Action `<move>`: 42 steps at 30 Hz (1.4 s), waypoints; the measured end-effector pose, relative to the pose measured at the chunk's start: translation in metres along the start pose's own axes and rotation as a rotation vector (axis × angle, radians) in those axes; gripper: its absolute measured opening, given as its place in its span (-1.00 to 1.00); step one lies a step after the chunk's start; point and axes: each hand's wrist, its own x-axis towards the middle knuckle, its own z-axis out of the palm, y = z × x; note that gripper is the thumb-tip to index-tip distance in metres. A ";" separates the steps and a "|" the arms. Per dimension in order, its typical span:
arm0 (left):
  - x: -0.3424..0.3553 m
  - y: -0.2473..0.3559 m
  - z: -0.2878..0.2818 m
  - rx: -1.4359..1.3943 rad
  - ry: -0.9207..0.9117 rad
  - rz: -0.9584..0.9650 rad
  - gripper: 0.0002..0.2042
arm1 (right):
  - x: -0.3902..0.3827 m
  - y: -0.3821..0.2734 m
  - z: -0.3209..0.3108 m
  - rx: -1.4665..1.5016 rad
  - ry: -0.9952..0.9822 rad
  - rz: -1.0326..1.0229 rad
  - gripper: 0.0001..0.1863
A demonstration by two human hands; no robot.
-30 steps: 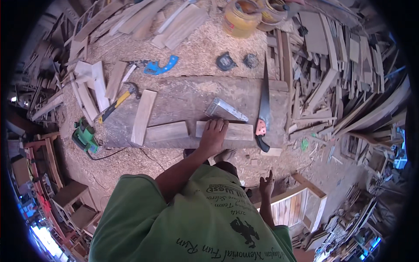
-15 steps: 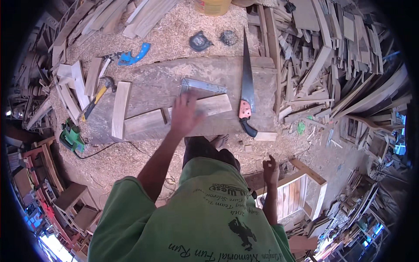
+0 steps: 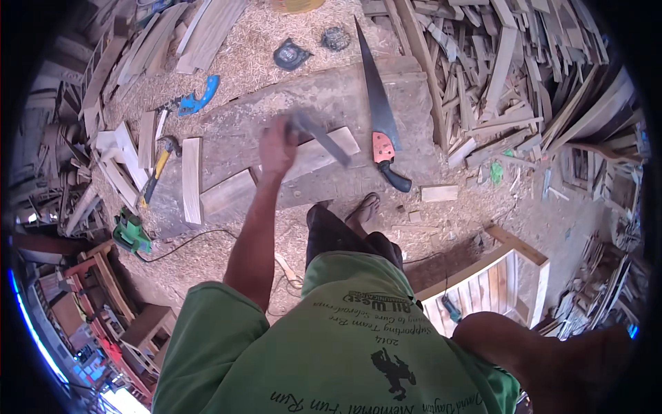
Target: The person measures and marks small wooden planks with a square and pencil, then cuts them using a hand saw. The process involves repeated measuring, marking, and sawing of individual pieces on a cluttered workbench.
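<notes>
My left hand [image 3: 278,143] is blurred and closed on a grey metal square [image 3: 323,140], tilted above the plank bench [image 3: 234,117]. A short board [image 3: 331,143] lies below it, beside another board [image 3: 227,191]; an upright board [image 3: 192,179] is to their left. A handsaw [image 3: 379,121] with a pink-and-black handle lies to the right. My right arm [image 3: 524,355] is raised close to the camera at lower right; its fingers cannot be made out.
A hammer [image 3: 160,169], blue-handled saw [image 3: 198,99], green power tool [image 3: 129,231], tape measure [image 3: 289,55] and dark round object [image 3: 334,38] lie around. Scrap wood [image 3: 496,76] fills the right. A wooden frame [image 3: 507,245] stands below; sawdust covers the floor.
My left hand has left the board, moved up and left, and lifted the metal square. My right arm has come up toward the camera. The view has shifted.
</notes>
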 end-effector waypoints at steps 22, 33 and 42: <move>-0.027 0.065 0.066 -0.077 0.094 0.052 -0.48 | -0.100 0.113 0.063 -0.185 0.205 0.772 -0.89; -0.002 0.065 -0.007 -0.610 0.243 -0.342 -0.77 | -0.198 0.198 0.110 -0.389 -0.219 0.964 -0.76; -0.109 0.093 0.047 -0.025 -0.090 0.163 -0.50 | -0.186 0.217 0.114 -0.390 -0.272 0.936 -0.74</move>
